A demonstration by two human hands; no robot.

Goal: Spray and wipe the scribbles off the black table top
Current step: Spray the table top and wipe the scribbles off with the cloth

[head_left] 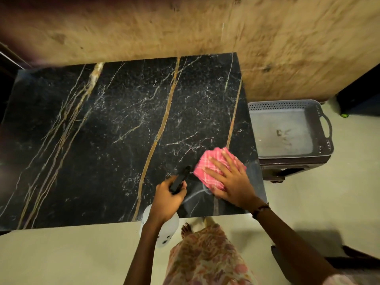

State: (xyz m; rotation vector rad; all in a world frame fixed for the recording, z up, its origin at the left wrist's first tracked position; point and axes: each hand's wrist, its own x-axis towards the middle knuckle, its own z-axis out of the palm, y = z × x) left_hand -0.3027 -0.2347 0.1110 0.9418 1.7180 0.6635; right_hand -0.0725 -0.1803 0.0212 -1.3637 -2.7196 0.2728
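— While the right hand (230, 182) lies flat on the folded pink checked cloth (213, 167), where exactly is that on the table top (102, 140)?

— Near the front right corner of the black marbled surface. The fingers are spread and stretched out, pressing the cloth down rather than curling round it.

— And the scribbles?

— A pale looping line (197, 194) shows on the surface just in front of the cloth, running from under the hand's thumb side toward the front edge. It is faint, and part of it is hidden by the hand.

— What about the other hand?

— The left hand (168, 196) is beside the cloth, above the front edge, with its fingers wrapped round the black head of a spray bottle (180, 179). The nozzle points away from the person, toward the cloth's near corner. The bottle's whitish body (170, 227) hangs below the hand, past the front edge of the table.

— Anything beside the table?

— A grey perforated basket (292, 128) stands off the right edge, on top of something dark. A brown wooden wall (205, 27) runs along the back edge, and the person's floral garment (205, 258) shows below.
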